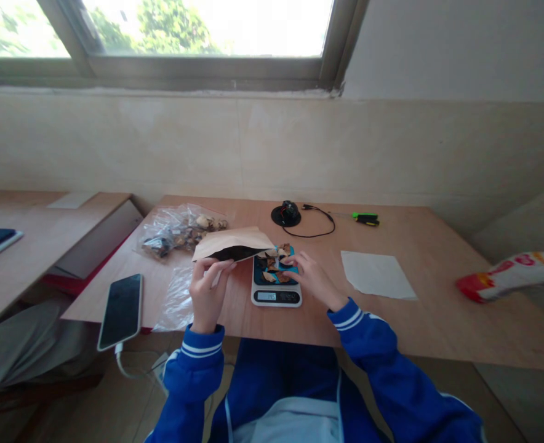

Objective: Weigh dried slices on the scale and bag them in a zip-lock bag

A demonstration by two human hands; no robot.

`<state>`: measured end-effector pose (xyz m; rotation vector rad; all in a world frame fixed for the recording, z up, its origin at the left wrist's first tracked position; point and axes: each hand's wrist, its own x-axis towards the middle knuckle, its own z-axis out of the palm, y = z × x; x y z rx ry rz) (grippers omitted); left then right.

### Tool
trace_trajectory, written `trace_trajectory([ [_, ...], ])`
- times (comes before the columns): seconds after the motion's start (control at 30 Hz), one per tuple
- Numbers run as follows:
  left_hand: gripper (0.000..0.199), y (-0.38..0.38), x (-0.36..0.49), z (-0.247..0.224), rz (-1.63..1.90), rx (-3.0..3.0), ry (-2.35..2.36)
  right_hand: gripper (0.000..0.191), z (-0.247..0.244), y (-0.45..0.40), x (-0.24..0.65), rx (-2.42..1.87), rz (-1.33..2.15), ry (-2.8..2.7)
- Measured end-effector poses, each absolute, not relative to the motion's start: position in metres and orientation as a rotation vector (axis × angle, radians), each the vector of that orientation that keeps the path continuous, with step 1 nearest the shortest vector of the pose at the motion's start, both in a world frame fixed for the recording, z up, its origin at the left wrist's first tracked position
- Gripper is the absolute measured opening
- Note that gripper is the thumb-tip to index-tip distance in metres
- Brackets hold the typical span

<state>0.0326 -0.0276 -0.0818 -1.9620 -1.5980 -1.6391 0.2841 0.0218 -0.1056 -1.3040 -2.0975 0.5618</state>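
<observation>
Paper bag (235,240): count one, mouth gaping, at 10 o'clock from the scale (276,298), its right corner over the tray's edge. The person's left hand (207,292) is clamped on its near edge. The right hand (316,280) is apart from the left, fingertips among the dried pieces (269,277) on the scale; whether it grips one, cannot tell. Pieces: several, exact count blocked by those fingers.

Clear bags: two. The filled clear bag (175,229), at 10 o'clock, is partly hidden by the paper bag; the flat clear bag (175,301) lies at 8. One phone (120,311), 9 o'clock. One cable (334,225), 1 o'clock. One paper sheet (378,275), 3 o'clock.
</observation>
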Motion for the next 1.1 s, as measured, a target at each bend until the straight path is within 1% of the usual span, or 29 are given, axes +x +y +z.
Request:
trace_trajectory([
  [0.13,0.008,-0.024,0.032,-0.078,-1.635,-1.959,-1.604,0.018,-0.102,0.004,0.299,-1.338,0.518,-2.015],
  [0.33,0.013,0.005,0.034,-0.055,-1.585,-1.954,-1.686,0.026,-0.118,-0.022,0.308,-1.367,0.608,-1.988],
  [0.5,0.016,0.041,0.037,-0.03,-1.545,-1.967,-1.774,0.031,-0.135,-0.021,0.293,-1.315,0.515,-2.093],
  [0.7,0.016,0.073,0.042,-0.008,-1.559,-2.012,-1.836,0.035,-0.139,-0.013,0.288,-1.355,0.421,-2.218],
  [0.87,0.016,0.08,0.047,-0.005,-1.586,-2.018,-1.809,0.036,-0.137,-0.016,0.298,-1.366,0.43,-2.201],
  [1.1,0.019,0.075,0.045,-0.011,-1.539,-2.021,-1.838,0.032,-0.118,-0.026,0.299,-1.349,0.493,-2.041],
])
